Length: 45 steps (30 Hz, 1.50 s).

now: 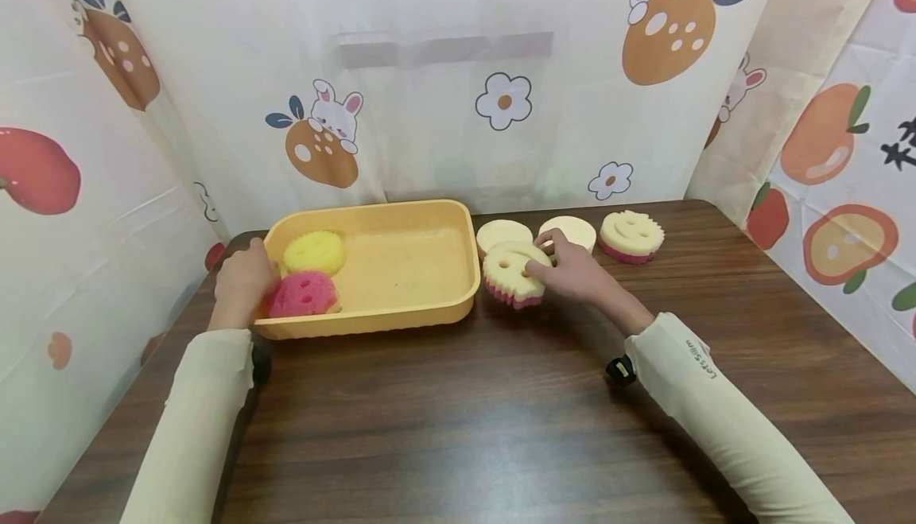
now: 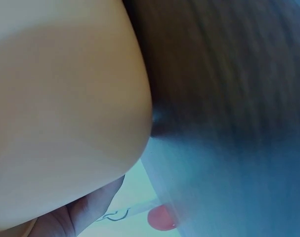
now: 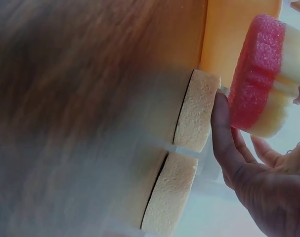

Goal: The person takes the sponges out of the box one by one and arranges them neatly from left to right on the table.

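My right hand (image 1: 572,268) holds a smiley-face sponge (image 1: 517,269), cream over pink with a jagged edge, just right of a yellow plastic basin (image 1: 408,263). In the right wrist view this sponge (image 3: 261,74) is raised above two round cream sponges, thumb and fingers around it. At the basin's left end, my left hand (image 1: 243,284) grips the rim. The basin's wall (image 2: 75,113) covers much of the left wrist view and hides most of that hand. Inside the basin's left part lie a yellow sponge (image 1: 315,255) and a pink smiley sponge (image 1: 304,295).
Two round cream sponges (image 1: 503,231) lie side by side behind my right hand. Farther right sits another cream-and-pink smiley sponge (image 1: 631,234). All stand on a dark wooden table (image 1: 444,421), with a printed curtain (image 1: 429,110) along its back and sides.
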Each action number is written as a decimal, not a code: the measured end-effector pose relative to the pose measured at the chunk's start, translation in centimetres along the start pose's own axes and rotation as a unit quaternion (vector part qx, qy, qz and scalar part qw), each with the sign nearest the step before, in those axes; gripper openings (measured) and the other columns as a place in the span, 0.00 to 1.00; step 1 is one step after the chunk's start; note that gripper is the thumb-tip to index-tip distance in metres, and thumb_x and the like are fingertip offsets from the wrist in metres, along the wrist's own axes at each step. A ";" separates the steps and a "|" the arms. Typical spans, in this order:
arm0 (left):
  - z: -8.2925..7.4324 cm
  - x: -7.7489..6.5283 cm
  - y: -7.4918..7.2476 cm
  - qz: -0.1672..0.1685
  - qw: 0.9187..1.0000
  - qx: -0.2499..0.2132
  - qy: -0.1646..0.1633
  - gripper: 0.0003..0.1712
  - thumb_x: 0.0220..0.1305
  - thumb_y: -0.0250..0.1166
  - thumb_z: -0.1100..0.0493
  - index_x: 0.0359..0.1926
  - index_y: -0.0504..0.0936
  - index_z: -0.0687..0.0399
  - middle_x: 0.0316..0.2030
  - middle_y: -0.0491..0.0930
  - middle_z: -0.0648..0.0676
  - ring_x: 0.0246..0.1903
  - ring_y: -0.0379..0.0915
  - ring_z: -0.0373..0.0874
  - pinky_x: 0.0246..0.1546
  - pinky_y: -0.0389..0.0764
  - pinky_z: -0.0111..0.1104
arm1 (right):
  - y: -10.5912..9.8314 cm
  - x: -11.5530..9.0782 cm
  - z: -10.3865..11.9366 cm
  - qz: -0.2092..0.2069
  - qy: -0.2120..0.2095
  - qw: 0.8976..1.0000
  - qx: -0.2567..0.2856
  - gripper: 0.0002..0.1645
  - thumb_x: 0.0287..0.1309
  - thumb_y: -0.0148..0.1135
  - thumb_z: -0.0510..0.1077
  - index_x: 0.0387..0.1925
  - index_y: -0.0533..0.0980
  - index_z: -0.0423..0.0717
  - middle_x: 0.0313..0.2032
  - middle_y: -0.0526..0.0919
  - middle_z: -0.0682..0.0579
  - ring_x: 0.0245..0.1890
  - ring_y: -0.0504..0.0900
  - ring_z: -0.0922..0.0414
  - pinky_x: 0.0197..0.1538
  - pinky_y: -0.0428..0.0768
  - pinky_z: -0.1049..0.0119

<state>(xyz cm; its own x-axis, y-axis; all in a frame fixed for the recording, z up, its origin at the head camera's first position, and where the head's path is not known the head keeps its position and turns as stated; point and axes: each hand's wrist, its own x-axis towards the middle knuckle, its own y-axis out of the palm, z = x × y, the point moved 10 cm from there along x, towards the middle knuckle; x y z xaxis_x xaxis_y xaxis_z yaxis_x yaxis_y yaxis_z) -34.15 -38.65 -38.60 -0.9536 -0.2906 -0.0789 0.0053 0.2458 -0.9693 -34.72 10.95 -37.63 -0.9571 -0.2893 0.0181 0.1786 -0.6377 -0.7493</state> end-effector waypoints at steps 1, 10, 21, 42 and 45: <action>0.0 0.0 -0.1 -0.001 1.000 0.001 0.001 0.28 0.71 0.51 0.57 0.61 0.59 0.76 0.42 0.72 0.75 0.37 0.74 0.65 0.38 0.83 0.57 | 0.1 0.0 0.0 0.002 -0.001 1.000 0.000 0.29 0.62 0.55 0.55 0.59 0.64 0.44 0.59 0.78 0.37 0.56 0.81 0.45 0.57 0.78 0.52; -0.1 0.0 -0.1 0.002 1.000 0.002 0.000 0.28 0.71 0.50 0.57 0.61 0.58 0.76 0.42 0.72 0.75 0.37 0.74 0.64 0.38 0.83 0.56 | 0.6 0.1 0.0 0.007 -0.008 1.000 -0.016 0.29 0.61 0.55 0.55 0.58 0.65 0.43 0.58 0.78 0.37 0.58 0.78 0.45 0.62 0.75 0.49; 0.1 -0.1 0.1 0.007 1.000 0.002 -0.008 0.29 0.72 0.49 0.57 0.63 0.57 0.75 0.43 0.72 0.75 0.37 0.74 0.65 0.38 0.83 0.56 | 1.3 0.3 -0.1 0.011 -0.015 0.999 -0.046 0.28 0.60 0.57 0.54 0.57 0.66 0.44 0.51 0.82 0.39 0.48 0.80 0.49 0.52 0.76 0.57; 0.3 0.2 0.2 0.005 1.000 0.007 -0.013 0.29 0.72 0.49 0.56 0.63 0.57 0.75 0.43 0.72 0.75 0.38 0.75 0.66 0.40 0.83 0.57 | 2.1 0.4 0.4 0.041 -0.040 0.997 -0.055 0.28 0.60 0.57 0.50 0.57 0.68 0.38 0.51 0.82 0.38 0.47 0.80 0.50 0.51 0.78 0.57; 0.3 0.3 0.2 0.002 1.000 0.007 -0.010 0.29 0.71 0.49 0.56 0.63 0.57 0.75 0.43 0.72 0.75 0.37 0.75 0.65 0.39 0.84 0.56 | 2.2 0.4 0.4 0.044 -0.040 0.997 -0.058 0.28 0.60 0.57 0.49 0.57 0.68 0.37 0.50 0.82 0.38 0.45 0.79 0.51 0.50 0.77 0.59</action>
<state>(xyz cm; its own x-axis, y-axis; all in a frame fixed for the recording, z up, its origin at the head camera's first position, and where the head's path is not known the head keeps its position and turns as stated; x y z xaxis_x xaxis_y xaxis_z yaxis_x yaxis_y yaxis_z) -34.31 -38.93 -38.87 -0.9475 -0.3076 -0.0873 0.0133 0.2350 -0.9719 -34.66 9.12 -38.94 -0.9168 -0.3994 -0.0023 0.2293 -0.5216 -0.8218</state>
